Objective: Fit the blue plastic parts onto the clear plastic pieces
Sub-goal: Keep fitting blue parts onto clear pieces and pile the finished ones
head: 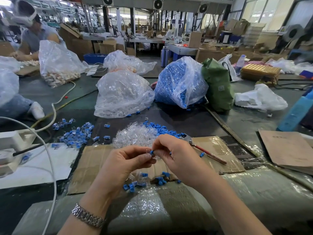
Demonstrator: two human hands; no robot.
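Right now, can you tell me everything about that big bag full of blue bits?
The big bag of blue parts is clear, crinkly plastic, bulging with small blue plastic pieces. It slumps on the dark table, its mouth open low at the front, where a few pieces spill out. It leans against a green bag on its right and touches the clear-piece bag on its left.

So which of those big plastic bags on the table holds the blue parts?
The bag of blue parts right of centre, beside the green bag. Its neighbour, the bag of clear pieces, looks colourless, and the left bag holds pale pieces.
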